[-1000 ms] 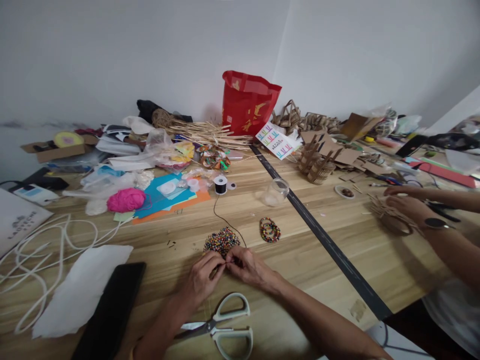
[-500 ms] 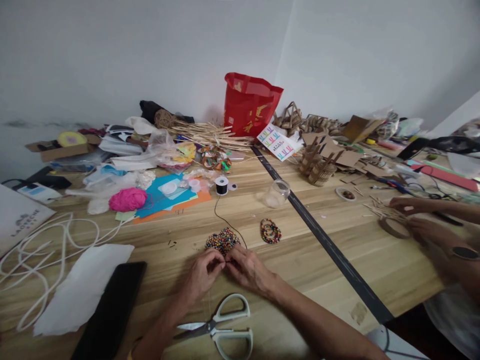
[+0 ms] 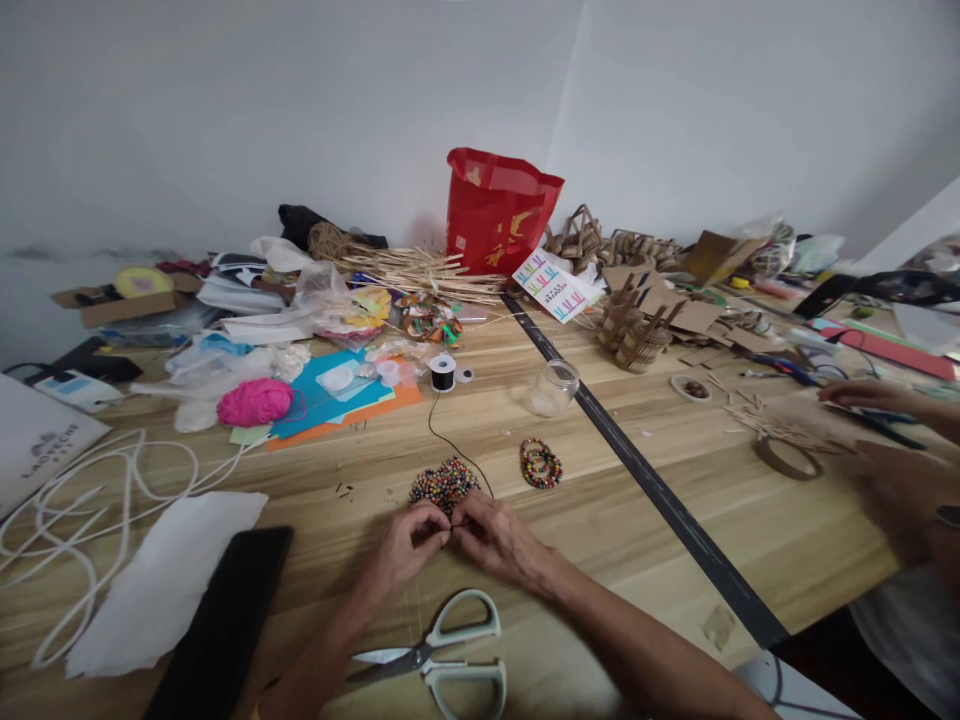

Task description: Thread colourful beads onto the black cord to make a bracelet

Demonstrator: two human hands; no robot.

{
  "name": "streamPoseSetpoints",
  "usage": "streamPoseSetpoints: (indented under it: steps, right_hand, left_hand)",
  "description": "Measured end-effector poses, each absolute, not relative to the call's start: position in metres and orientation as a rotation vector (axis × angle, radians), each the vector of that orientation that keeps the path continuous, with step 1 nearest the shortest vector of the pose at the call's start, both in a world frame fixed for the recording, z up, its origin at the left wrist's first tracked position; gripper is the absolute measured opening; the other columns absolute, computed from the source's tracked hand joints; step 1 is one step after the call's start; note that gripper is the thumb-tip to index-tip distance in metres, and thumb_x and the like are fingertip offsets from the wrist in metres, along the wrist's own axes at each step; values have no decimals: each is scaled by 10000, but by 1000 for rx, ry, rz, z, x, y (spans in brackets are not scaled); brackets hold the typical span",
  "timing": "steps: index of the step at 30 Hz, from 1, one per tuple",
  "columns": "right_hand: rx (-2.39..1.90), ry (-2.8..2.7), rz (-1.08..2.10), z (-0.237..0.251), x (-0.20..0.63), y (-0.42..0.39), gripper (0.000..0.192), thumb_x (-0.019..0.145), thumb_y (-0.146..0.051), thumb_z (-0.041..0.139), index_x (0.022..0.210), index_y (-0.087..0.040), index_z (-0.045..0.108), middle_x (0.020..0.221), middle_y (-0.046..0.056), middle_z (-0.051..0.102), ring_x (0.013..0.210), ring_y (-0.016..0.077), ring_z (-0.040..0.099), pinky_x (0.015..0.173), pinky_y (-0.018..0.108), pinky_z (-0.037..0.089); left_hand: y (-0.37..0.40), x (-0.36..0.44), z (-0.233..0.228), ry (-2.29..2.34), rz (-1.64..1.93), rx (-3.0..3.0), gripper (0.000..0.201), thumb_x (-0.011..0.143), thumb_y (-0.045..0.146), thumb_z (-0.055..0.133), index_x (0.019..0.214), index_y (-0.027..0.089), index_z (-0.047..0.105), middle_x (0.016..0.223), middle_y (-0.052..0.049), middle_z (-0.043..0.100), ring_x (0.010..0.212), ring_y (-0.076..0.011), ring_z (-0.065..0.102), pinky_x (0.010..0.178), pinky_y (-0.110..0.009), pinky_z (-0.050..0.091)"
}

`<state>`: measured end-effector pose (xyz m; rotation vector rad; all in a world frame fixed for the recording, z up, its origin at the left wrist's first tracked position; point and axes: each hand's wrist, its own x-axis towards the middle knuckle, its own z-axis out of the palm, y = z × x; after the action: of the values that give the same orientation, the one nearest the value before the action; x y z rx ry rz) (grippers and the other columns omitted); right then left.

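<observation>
My left hand [image 3: 405, 545] and my right hand [image 3: 501, 538] meet at the front middle of the table, fingertips pinched close together on a thin black cord. Just beyond them lies a bunch of small multicoloured beads [image 3: 442, 482], partly hidden by my fingers. From a white-ended spool of black cord [image 3: 443, 376], the cord curves down to the right side of the beads. Beaded bracelets [image 3: 553, 475] rest to the right. Nearer my body, white-handled scissors [image 3: 421, 657] lie with parted blades between my forearms.
A glass jar [image 3: 553, 388] stands beyond the bracelets, beside a black strip [image 3: 637, 455] crossing the table. Left are a dark phone-like slab [image 3: 225, 620], white paper [image 3: 172, 570], white cable and pink yarn [image 3: 255, 400]. A co-worker's hand [image 3: 862, 395] is at the right, near thin sticks.
My hands keep nearly the same pinch beside the beads. The co-worker's hands have moved back to the right, away from the brown ring, which stays on the table.
</observation>
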<state>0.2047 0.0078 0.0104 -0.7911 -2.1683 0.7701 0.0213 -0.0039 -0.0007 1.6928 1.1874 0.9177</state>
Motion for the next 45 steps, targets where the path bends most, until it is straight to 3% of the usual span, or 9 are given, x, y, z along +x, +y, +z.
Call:
streamPoseSetpoints:
  steps: [5, 11, 18, 28, 36, 45]
  right_hand:
    - [-868, -2111, 896, 11, 204, 7, 35, 817, -133, 539, 831, -160, 557, 712, 3, 544, 615, 112, 497, 555, 201, 388]
    - [-754, -2215, 743, 12, 205, 6, 84, 879, -138, 483, 894, -175, 557, 826, 52, 572, 749, 154, 541, 653, 241, 436]
    - [-739, -2378, 609, 16, 208, 7, 115, 923, -166, 445, 905, -165, 559, 832, 62, 560, 760, 161, 530, 661, 245, 434]
    - [-854, -2094, 1174, 11, 210, 11, 70, 872, -190, 528, 874, -154, 588, 742, -3, 530, 657, 111, 455, 566, 202, 334]
    - [-877, -1731, 1713, 13, 207, 13, 344, 800, -478, 608, 781, -138, 555, 629, -43, 435, 553, 77, 345, 499, 195, 248]
    - [-885, -1641, 1765, 9, 205, 13, 386, 749, -512, 651, 751, -142, 542, 608, -49, 444, 531, 71, 350, 499, 199, 256]
  left_hand:
    - [-4, 22, -1, 1183, 905, 1681, 70, 715, 185, 562, 669, 164, 610, 674, -15, 630, 655, -149, 579, 631, -239, 474]
    - [-5, 22, -2, 1166, 883, 1612, 71, 727, 197, 578, 667, 162, 595, 656, -5, 621, 636, -143, 569, 605, -230, 474]
    - [-5, 21, -1, 1136, 869, 1567, 82, 723, 217, 584, 668, 156, 575, 646, 3, 592, 633, -142, 548, 611, -238, 460]
    - [-2, 18, 0, 1093, 869, 1577, 92, 712, 217, 624, 662, 141, 615, 656, -14, 631, 630, -141, 565, 598, -230, 454]
    - [-10, 22, 1, 1212, 1077, 1941, 77, 746, 143, 607, 677, 171, 626, 691, -24, 658, 676, -164, 620, 649, -261, 496]
    - [-18, 21, 9, 1158, 1129, 2379, 149, 881, 156, 522, 768, 181, 617, 747, -34, 662, 708, -156, 620, 660, -258, 495]
